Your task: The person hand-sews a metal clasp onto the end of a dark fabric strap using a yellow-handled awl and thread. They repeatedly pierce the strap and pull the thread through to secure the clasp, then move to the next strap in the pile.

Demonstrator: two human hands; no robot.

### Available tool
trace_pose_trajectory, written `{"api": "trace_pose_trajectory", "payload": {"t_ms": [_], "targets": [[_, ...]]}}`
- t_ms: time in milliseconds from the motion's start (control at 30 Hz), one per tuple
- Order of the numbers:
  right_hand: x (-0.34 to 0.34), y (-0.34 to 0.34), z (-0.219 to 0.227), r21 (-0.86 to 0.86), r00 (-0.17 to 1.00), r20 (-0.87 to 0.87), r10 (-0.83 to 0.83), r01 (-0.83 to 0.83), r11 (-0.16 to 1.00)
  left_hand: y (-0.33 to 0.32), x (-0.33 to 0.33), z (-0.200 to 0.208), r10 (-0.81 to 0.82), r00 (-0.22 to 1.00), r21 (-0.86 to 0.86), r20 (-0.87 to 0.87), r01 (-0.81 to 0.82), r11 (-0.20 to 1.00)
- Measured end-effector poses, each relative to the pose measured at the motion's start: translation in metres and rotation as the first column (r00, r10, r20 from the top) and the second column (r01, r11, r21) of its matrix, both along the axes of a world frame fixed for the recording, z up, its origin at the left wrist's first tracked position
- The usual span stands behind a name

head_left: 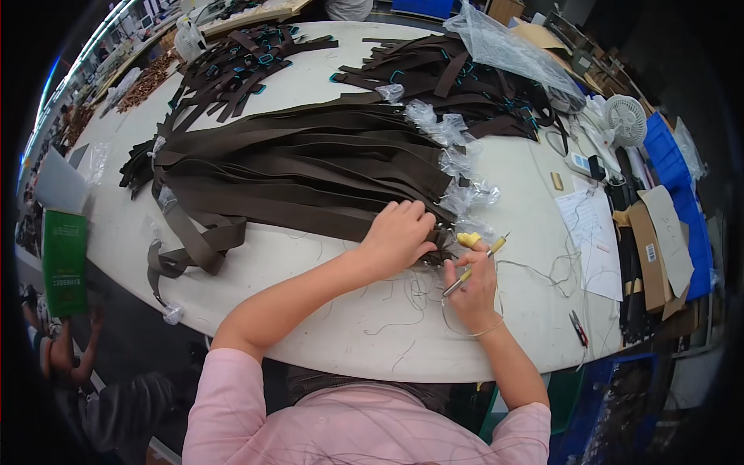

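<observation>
A thick bundle of dark brown flat webbing straps (pixel 310 155) lies across the white table, its right ends wrapped in clear plastic (pixel 461 163). My left hand (pixel 399 236) is closed on the near strap's right end, fingers curled over it. Close by on the right, my right hand (pixel 474 294) grips a slim pen-like tool (pixel 465 277) with a brass-coloured body and a thin pointed tip aimed up and right. A yellow finger cover (pixel 467 239) sits on one of its fingertips. What lies beneath my left fingers is hidden.
Loose threads (pixel 411 298) litter the near tabletop (pixel 333 333). Red-and-black thread snips (pixel 578 328) lie at right, near paper sheets (pixel 590 232). Brown straps with turquoise buckles (pixel 465 74) are heaped behind. A white fan (pixel 625 120) and blue bins (pixel 674 163) stand right.
</observation>
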State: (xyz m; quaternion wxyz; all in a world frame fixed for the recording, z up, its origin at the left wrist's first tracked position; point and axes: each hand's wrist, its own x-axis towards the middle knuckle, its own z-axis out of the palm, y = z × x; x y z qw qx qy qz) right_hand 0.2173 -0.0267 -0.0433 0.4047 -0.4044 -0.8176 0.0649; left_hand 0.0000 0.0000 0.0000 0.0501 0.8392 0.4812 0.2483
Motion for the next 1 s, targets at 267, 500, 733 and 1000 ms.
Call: {"api": "trace_pose_trajectory", "payload": {"t_ms": [267,500,733,1000], "targets": [[0.024,0.008,0.019,0.020,0.895,-0.430,-0.116,0.138,0.990,-0.017,-0.025,0.076,-0.027,0.995,0.249,0.097,0.002,0.969],[0.023,-0.015,0.030,0.044,0.906,-0.423,0.011,0.008,0.999,-0.120,-0.077,0.012,-0.301,0.933,0.310,-0.199,0.351,0.883],[-0.019,-0.095,0.038,-0.166,0.912,-0.057,0.407,-0.411,0.897,-0.135,-0.105,-0.008,-0.245,0.940,-0.223,0.238,0.299,0.928],[-0.020,-0.059,0.020,-0.061,0.916,0.258,0.308,-0.302,0.951,-0.109,-0.103,-0.027,-0.146,0.968,-0.204,0.204,0.188,0.961]]}}
